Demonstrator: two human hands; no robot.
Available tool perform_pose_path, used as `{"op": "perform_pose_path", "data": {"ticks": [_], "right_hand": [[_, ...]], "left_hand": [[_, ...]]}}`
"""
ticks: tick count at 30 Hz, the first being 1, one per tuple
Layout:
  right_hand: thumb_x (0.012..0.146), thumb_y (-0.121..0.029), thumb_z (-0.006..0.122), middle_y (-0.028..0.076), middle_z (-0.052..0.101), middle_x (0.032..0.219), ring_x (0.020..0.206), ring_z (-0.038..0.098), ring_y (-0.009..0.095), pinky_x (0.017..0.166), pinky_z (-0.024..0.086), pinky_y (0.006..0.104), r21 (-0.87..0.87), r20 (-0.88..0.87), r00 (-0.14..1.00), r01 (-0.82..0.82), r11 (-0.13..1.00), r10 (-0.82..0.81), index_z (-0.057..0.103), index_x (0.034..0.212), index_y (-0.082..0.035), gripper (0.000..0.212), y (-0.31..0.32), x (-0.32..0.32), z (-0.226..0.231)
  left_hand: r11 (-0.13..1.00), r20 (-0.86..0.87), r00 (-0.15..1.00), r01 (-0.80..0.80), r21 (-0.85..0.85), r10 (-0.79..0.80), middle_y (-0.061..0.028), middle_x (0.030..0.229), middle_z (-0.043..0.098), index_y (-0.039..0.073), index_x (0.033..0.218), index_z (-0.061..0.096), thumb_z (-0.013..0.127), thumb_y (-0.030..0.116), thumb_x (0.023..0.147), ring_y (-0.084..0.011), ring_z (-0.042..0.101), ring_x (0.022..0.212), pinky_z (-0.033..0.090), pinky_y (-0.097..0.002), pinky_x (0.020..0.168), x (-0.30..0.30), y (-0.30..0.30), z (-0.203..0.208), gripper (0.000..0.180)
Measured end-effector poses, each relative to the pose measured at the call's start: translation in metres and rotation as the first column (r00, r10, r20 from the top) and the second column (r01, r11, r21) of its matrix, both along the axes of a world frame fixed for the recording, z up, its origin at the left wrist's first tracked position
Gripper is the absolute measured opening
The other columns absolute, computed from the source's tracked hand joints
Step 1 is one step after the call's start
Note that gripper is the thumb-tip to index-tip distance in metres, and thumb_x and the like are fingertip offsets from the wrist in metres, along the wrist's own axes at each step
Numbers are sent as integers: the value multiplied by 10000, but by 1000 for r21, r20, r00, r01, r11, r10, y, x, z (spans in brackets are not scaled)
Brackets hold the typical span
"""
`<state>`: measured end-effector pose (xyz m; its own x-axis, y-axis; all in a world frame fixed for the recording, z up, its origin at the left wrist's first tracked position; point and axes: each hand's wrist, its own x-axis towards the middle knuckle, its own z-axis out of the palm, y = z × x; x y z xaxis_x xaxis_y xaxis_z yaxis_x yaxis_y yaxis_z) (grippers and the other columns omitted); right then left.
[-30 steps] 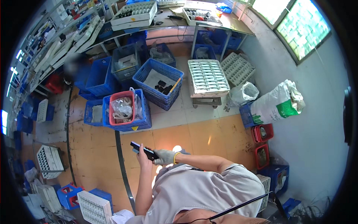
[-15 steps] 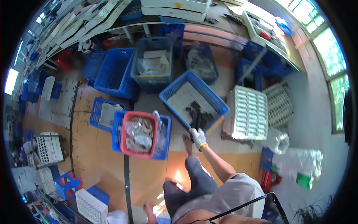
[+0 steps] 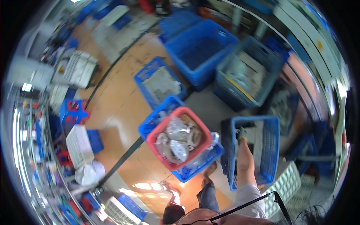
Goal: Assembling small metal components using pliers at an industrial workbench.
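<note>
My right hand [image 3: 242,132], in a pale glove with a yellow cuff, reaches down into a blue plastic crate [image 3: 276,144] on the right. It is small and blurred, so its fingers do not show clearly. Pale sheet material [image 3: 258,138] lines part of the crate, and dark pieces lie near the hand, mostly hidden by it and the forearm. Left of the crate stands a red tub [image 3: 152,139] holding clear plastic bags [image 3: 178,129] and pale ring-shaped pieces. That tub rests on a blue basket [image 3: 192,173]. My left hand is out of view.
Behind are a large blue crate [image 3: 183,43], a grey-green crate [image 3: 234,98] with bags and cardboard, and a shallow blue basket [image 3: 140,80] with pale cloth. A white ridged tray [image 3: 283,183] lies at lower right. Blue-red stools [image 3: 75,111] stand left. My feet are below the red tub.
My view has swung left, so everything appears turned and shifted. The gloved right hand, earlier at the crate's near rim, now appears inside the crate's outline. The crate is seen at a different angle.
</note>
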<state>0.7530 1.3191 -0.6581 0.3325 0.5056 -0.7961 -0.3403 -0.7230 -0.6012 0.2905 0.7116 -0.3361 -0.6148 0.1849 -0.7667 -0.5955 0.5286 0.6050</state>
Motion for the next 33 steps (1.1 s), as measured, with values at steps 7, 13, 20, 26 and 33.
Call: {"op": "perform_pose_path", "data": {"ticks": [7,13,20,26,33], "right_hand": [[953,-379,688,123,738,892,734,654,283,665,519,472,-165,591,557,-624,763,583,747,1000,-18,369,-61,-52,141],[945,-345,668,106,701,830,662,629,259,595,508,440,-47,416,384,-896,441,824,712,955,-52,297,-147,-369,266],[936,-305,645,86,659,757,578,600,231,512,494,402,-26,185,204,-977,212,961,672,901,-91,218,-396,-563,341],[928,-210,583,80,597,678,516,569,200,446,486,364,53,12,-140,-989,-140,990,606,794,-114,166,-625,-739,342],[990,-281,589,104,696,893,657,681,194,575,572,331,328,25,-721,-649,-687,693,612,1131,-57,266,-969,-1049,499]], "left_hand": [[841,68,838,-537,-66,541,-115,948,683,50,1046,612,604,285,1003,-248,680,833,575,-397,768,136,-134,49,239],[586,148,574,-809,-46,805,-127,972,696,41,1066,618,602,289,1000,-260,694,855,581,-404,780,128,-247,79,257],[465,258,426,-879,-111,867,-140,1000,711,32,1089,626,601,295,996,-274,709,881,589,-412,794,88,-429,112,281],[272,293,237,-959,-82,926,-189,1153,724,-6,1217,623,598,313,989,-331,728,1018,601,-446,867,67,-504,102,392],[144,397,76,-979,-145,915,-137,1124,729,35,1252,617,571,315,1004,-279,719,1023,583,-425,890,48,-552,95,376]]}}
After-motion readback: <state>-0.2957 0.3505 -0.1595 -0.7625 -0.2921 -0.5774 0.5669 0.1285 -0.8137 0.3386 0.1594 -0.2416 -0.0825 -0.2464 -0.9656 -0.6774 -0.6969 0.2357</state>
